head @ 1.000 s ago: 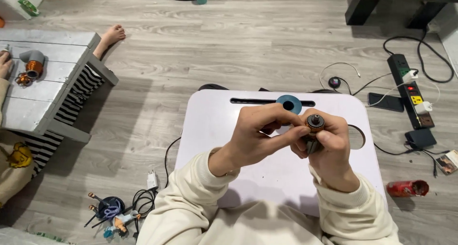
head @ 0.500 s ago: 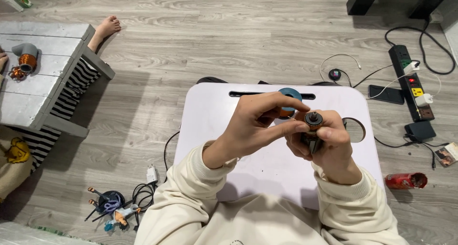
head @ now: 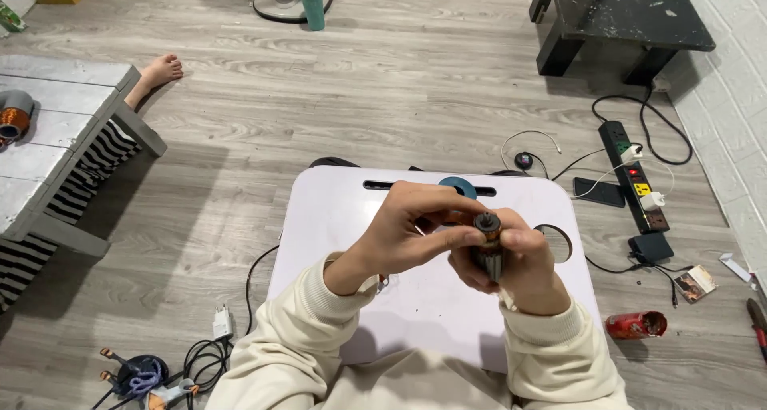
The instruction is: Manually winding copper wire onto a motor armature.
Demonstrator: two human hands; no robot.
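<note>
While both of your hands meet above the white tabletop (head: 351, 218), they hold a small motor armature (head: 488, 249) between them.

Your right hand (head: 515, 262) is wrapped around the dark body of the armature, fingers curled tight, keeping it upright with its coppery end facing up toward you. Your left hand (head: 411, 234) reaches across from the left, its fingertips pinching at that top end. The armature hangs over the middle of the tabletop, clear of its surface. A blue round piece (head: 458, 187) sits at the slot along the far edge. On the floor to your right lie a power strip (head: 633, 176), a dark phone (head: 599, 192) and a red can (head: 635, 324). Someone else's bare foot (head: 158, 72) shows beside the grey pallet bench (head: 56, 138) at left.
</note>
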